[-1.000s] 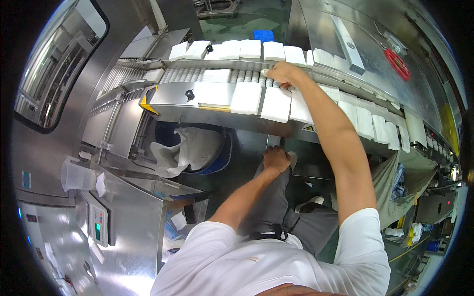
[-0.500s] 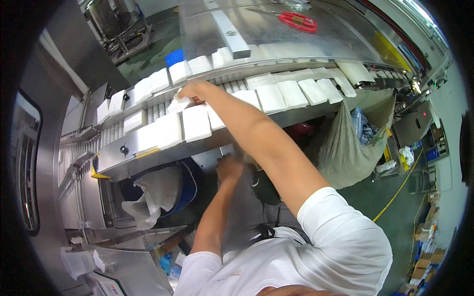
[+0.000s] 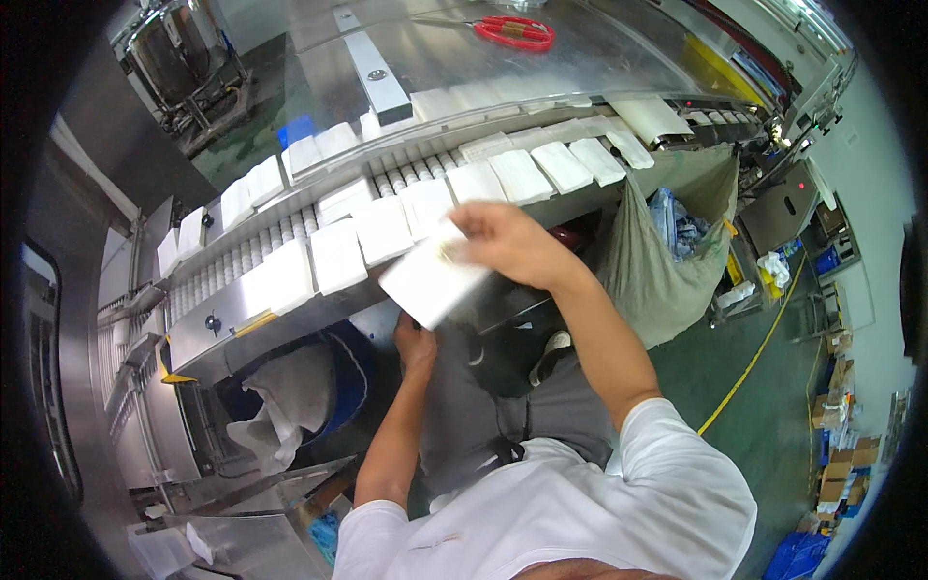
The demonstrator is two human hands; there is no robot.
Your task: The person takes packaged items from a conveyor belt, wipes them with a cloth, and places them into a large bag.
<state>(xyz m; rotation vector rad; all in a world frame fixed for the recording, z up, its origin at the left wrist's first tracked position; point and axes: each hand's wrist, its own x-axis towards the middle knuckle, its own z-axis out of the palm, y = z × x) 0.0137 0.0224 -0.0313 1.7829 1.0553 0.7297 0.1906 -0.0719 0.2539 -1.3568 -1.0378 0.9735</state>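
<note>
My right hand (image 3: pixel 507 244) is closed on one corner of a flat white packet (image 3: pixel 433 285), held tilted in the air in front of the conveyor's near edge. The packet is slightly blurred and has a small yellowish mark near my fingers. Below it, beside my knee, is my left hand (image 3: pixel 416 343); its fingers are dark and partly covered by the packet, so their pose is unclear. Several similar white packets (image 3: pixel 385 230) lie in a row along the near ledge of the conveyor, with another row on the far ledge. White rollers (image 3: pixel 253 253) run between the rows.
Beyond the rollers is a steel table (image 3: pixel 319 72) with a metal bar (image 3: pixel 377 77) and a red coil (image 3: pixel 514 32). A cloth sack (image 3: pixel 638 280) with blue wrappers hangs at right. Under the conveyor stands a blue bin (image 3: pixel 348 372) lined with a white bag.
My right hand has drawn back from the rollers toward me and to the right, bringing the white packet off the conveyor. My left hand has moved slightly left. The whole view has shifted.
</note>
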